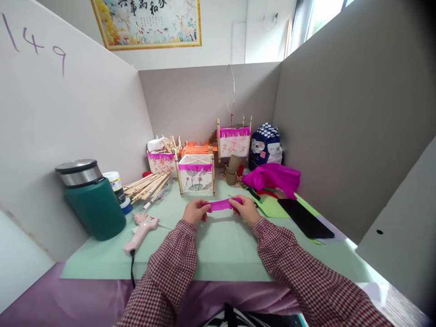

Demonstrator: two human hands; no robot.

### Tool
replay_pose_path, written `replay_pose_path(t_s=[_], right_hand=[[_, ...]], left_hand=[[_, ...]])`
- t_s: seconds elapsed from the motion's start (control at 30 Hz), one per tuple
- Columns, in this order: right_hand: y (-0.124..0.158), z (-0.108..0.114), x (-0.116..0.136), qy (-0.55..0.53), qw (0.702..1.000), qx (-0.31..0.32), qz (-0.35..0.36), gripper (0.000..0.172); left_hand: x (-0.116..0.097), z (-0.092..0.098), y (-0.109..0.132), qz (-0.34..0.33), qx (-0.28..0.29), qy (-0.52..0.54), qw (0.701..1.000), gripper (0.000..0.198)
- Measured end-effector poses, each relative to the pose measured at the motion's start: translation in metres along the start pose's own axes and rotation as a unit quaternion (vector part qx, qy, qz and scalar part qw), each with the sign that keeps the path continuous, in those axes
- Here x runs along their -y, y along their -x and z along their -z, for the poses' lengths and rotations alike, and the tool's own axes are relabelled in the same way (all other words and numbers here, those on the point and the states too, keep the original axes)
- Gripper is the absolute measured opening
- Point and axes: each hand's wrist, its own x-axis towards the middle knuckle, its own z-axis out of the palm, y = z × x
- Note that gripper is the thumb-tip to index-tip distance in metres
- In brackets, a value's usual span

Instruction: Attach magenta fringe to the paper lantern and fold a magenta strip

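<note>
My left hand [194,212] and my right hand [245,210] hold a narrow magenta paper strip [220,205] stretched between them, just above the pale green mat [221,254]. Each hand pinches one end of the strip. A thin dark point shows by my right fingers; I cannot make out what it is. Right behind the strip stands a small paper lantern [196,175] with wooden posts and a magenta fringe.
A green flask [92,200] and a pink glue gun [142,229] sit at the left, next to a bundle of wooden sticks [148,186]. Two more lanterns, cups and a crumpled magenta sheet [272,178] lie behind. A black flat object [304,218] rests at the right. Grey partitions enclose the desk.
</note>
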Motion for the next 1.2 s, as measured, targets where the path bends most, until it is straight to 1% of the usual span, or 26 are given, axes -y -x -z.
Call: replay_pose_path(t_s=[0.13, 0.23, 0.3, 0.4, 0.43, 0.5, 0.57, 0.63, 0.77, 0.83, 0.9, 0.97, 1.03, 1.1, 1.2], right_hand=[[-0.002, 0.001, -0.004, -0.006, 1.0, -0.002, 0.02, 0.032], [-0.002, 0.001, -0.006, -0.014, 1.0, -0.009, 0.016, 0.032], [-0.001, 0.0, -0.005, -0.021, 1.0, -0.001, 0.012, 0.032], [0.001, -0.001, 0.0, -0.045, 0.999, 0.014, 0.007, 0.031], [0.002, -0.002, 0.003, -0.058, 0.998, 0.014, 0.006, 0.031], [0.004, -0.003, 0.007, -0.085, 0.996, 0.015, 0.005, 0.032], [0.006, -0.004, 0.01, -0.105, 0.994, 0.024, 0.005, 0.032], [0.007, -0.005, 0.011, -0.108, 0.993, 0.04, -0.002, 0.031], [0.009, -0.007, 0.008, -0.063, 0.992, 0.101, -0.03, 0.028], [0.009, -0.008, 0.007, -0.041, 0.99, 0.132, -0.029, 0.028], [0.01, -0.009, 0.007, -0.04, 0.987, 0.153, -0.023, 0.028], [0.012, -0.009, 0.009, -0.056, 0.985, 0.16, -0.023, 0.03], [0.014, -0.01, 0.013, -0.07, 0.986, 0.153, -0.023, 0.032], [0.015, -0.009, 0.017, -0.079, 0.985, 0.152, -0.019, 0.035], [0.015, -0.005, 0.02, -0.122, 0.979, 0.164, -0.013, 0.045]], left_hand=[[0.003, 0.002, -0.002, 0.004, -0.034, 0.033, 0.999, 0.022], [0.006, 0.004, -0.005, 0.001, -0.055, 0.051, 0.997, 0.028], [0.007, 0.004, -0.006, -0.007, -0.072, 0.065, 0.995, 0.031], [0.006, 0.003, -0.006, -0.019, -0.096, 0.117, 0.988, 0.036], [0.005, 0.002, -0.005, -0.018, -0.094, 0.137, 0.986, 0.038], [0.002, 0.0, -0.003, -0.004, -0.06, 0.16, 0.985, 0.042], [0.001, -0.001, -0.001, 0.014, -0.013, 0.156, 0.988, 0.043], [0.001, -0.002, 0.0, 0.021, 0.004, 0.146, 0.989, 0.043], [0.002, 0.0, -0.002, 0.021, -0.042, 0.166, 0.985, 0.041], [0.001, 0.001, -0.002, 0.022, -0.063, 0.19, 0.979, 0.041], [0.0, 0.0, -0.003, 0.017, -0.084, 0.212, 0.974, 0.041], [-0.001, -0.001, -0.003, 0.011, -0.096, 0.227, 0.969, 0.039], [-0.001, -0.002, -0.003, 0.021, -0.088, 0.234, 0.968, 0.037], [0.0, -0.004, -0.003, 0.045, -0.066, 0.244, 0.967, 0.034], [-0.001, -0.004, -0.004, 0.069, -0.048, 0.277, 0.957, 0.023]])
